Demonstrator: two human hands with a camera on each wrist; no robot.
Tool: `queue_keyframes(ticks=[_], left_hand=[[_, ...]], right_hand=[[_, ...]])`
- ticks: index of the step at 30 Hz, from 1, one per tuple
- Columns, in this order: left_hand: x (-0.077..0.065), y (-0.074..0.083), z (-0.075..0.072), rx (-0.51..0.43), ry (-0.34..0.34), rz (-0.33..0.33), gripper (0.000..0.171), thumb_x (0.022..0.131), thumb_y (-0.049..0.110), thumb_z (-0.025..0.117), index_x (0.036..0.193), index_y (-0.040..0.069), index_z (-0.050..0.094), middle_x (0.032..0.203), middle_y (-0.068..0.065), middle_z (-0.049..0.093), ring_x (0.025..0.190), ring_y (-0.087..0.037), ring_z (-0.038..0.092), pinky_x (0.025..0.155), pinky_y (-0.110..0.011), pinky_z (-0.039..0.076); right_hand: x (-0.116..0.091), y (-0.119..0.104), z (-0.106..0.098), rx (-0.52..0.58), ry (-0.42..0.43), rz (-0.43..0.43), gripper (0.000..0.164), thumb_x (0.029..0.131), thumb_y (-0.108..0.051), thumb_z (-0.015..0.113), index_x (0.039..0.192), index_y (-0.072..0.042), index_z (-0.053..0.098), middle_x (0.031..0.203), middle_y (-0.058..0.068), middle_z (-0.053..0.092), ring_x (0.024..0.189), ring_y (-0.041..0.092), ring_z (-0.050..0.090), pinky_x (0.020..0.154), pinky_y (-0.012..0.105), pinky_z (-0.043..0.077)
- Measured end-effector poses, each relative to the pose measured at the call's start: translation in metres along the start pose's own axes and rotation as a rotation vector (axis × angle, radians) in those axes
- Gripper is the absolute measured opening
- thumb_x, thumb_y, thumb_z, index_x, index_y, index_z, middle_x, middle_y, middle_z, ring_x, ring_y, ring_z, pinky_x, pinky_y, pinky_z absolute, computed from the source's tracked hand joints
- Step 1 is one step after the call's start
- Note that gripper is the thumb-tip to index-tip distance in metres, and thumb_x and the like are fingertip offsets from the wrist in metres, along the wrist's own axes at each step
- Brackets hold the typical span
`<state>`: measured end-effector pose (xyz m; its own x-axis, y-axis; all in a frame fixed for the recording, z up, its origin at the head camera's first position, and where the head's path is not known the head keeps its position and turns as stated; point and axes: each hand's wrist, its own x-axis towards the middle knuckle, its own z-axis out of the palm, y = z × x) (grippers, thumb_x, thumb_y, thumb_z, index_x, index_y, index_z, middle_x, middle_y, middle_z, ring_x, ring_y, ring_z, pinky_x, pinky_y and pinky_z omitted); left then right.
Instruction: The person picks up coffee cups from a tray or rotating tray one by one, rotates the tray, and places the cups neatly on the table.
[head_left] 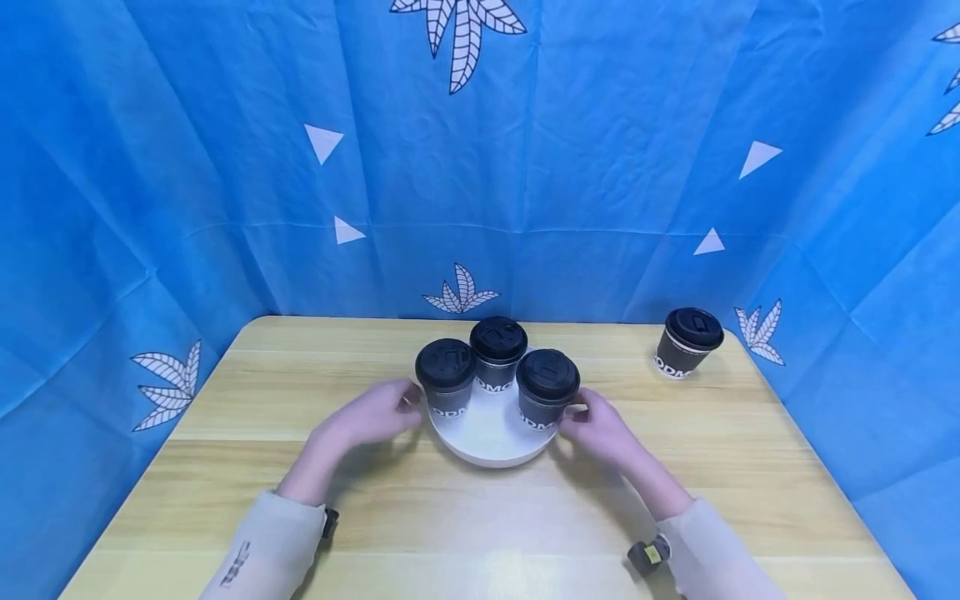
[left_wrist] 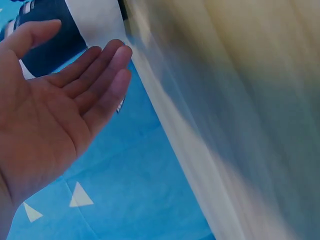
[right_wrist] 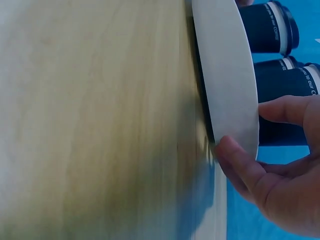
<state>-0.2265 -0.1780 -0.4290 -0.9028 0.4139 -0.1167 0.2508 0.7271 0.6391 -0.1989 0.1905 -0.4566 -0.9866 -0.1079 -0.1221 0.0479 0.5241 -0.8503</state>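
Note:
A round white plate (head_left: 487, 429) with a deep side stands on the wooden table, bearing three black lidded paper cups: a left cup (head_left: 448, 379), a back cup (head_left: 497, 354) and a right cup (head_left: 546, 390). My right hand (head_left: 596, 425) holds the plate's right side, thumb (right_wrist: 282, 109) at the rim and fingers (right_wrist: 240, 160) at the lower edge. On the other side, my left hand (head_left: 382, 410) is beside the plate and left cup. Its fingers (left_wrist: 95, 82) are extended, thumb apart, palm in sight.
Another black lidded cup (head_left: 686, 342) stands alone near the table's back right corner. Blue curtain (head_left: 600, 167) with white leaves and triangles hangs behind and along both sides of the wooden table (head_left: 420, 525).

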Motion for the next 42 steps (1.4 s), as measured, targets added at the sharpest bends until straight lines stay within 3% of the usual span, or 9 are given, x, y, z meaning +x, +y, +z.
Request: queue_keyframes(ticks=[6, 10, 14, 19, 25, 28, 34, 42], left_hand=[[0.007, 0.003, 0.012, 0.048, 0.019, 0.003, 0.054, 0.095, 0.040, 0.071, 0.130, 0.000, 0.064, 0.122, -0.014, 0.071, 0.107, -0.028, 0.068, 0.099, -0.051, 0.055], [0.012, 0.004, 0.016, 0.102, 0.037, -0.044, 0.050, 0.093, 0.039, 0.071, 0.127, 0.003, 0.065, 0.115, -0.009, 0.070, 0.090, -0.019, 0.065, 0.091, -0.047, 0.058], [0.017, 0.003, 0.017, 0.140, 0.045, -0.057, 0.044, 0.094, 0.035, 0.069, 0.124, 0.005, 0.065, 0.106, -0.006, 0.068, 0.083, -0.017, 0.061, 0.082, -0.043, 0.058], [0.021, -0.002, 0.016, 0.201, 0.058, -0.021, 0.042, 0.093, 0.035, 0.069, 0.123, 0.005, 0.065, 0.105, -0.004, 0.066, 0.087, -0.018, 0.061, 0.084, -0.043, 0.059], [0.024, -0.010, 0.012, 0.348, 0.104, 0.090, 0.049, 0.089, 0.040, 0.073, 0.122, 0.004, 0.066, 0.107, -0.003, 0.065, 0.096, -0.020, 0.058, 0.091, -0.042, 0.054], [0.026, -0.012, 0.011, 0.391, 0.122, 0.123, 0.053, 0.088, 0.041, 0.073, 0.125, 0.005, 0.065, 0.110, -0.003, 0.065, 0.100, -0.022, 0.056, 0.098, -0.045, 0.050], [0.029, -0.015, 0.013, 0.390, 0.110, 0.129, 0.065, 0.087, 0.042, 0.074, 0.138, 0.006, 0.059, 0.118, -0.004, 0.065, 0.107, -0.024, 0.056, 0.109, -0.049, 0.045], [0.031, -0.016, 0.013, 0.404, 0.129, 0.152, 0.070, 0.087, 0.042, 0.074, 0.144, 0.006, 0.055, 0.124, -0.006, 0.065, 0.110, -0.024, 0.056, 0.108, -0.048, 0.045]], right_hand=[[-0.007, -0.001, 0.000, -0.025, 0.001, 0.000, 0.064, 0.086, -0.017, 0.080, 0.138, 0.008, 0.054, 0.131, 0.022, 0.063, 0.113, 0.036, 0.068, 0.098, 0.049, 0.057], [-0.012, -0.002, -0.001, -0.055, -0.006, 0.003, 0.060, 0.088, -0.023, 0.080, 0.135, 0.007, 0.057, 0.129, 0.021, 0.065, 0.113, 0.037, 0.069, 0.095, 0.048, 0.059], [-0.018, -0.003, -0.007, -0.071, 0.000, -0.009, 0.068, 0.088, -0.029, 0.081, 0.141, 0.005, 0.054, 0.136, 0.023, 0.062, 0.119, 0.040, 0.066, 0.099, 0.050, 0.057], [-0.020, -0.002, -0.010, -0.015, 0.040, -0.103, 0.088, 0.083, -0.026, 0.087, 0.153, 0.002, 0.042, 0.151, 0.024, 0.050, 0.134, 0.045, 0.053, 0.111, 0.057, 0.046], [-0.016, 0.001, -0.001, 0.139, 0.039, -0.232, 0.105, 0.075, -0.015, 0.093, 0.158, 0.002, 0.031, 0.159, 0.024, 0.039, 0.147, 0.043, 0.037, 0.120, 0.056, 0.034], [-0.012, 0.002, 0.003, 0.199, 0.028, -0.250, 0.107, 0.074, -0.012, 0.093, 0.159, -0.001, 0.030, 0.161, 0.023, 0.037, 0.150, 0.042, 0.034, 0.121, 0.054, 0.032], [-0.005, 0.001, 0.010, 0.263, 0.019, -0.242, 0.105, 0.073, -0.009, 0.093, 0.159, -0.005, 0.033, 0.160, 0.019, 0.042, 0.150, 0.038, 0.037, 0.122, 0.051, 0.030], [-0.001, -0.004, 0.018, 0.314, 0.000, -0.252, 0.100, 0.073, -0.006, 0.092, 0.156, -0.005, 0.037, 0.156, 0.015, 0.048, 0.147, 0.036, 0.042, 0.123, 0.053, 0.029]])
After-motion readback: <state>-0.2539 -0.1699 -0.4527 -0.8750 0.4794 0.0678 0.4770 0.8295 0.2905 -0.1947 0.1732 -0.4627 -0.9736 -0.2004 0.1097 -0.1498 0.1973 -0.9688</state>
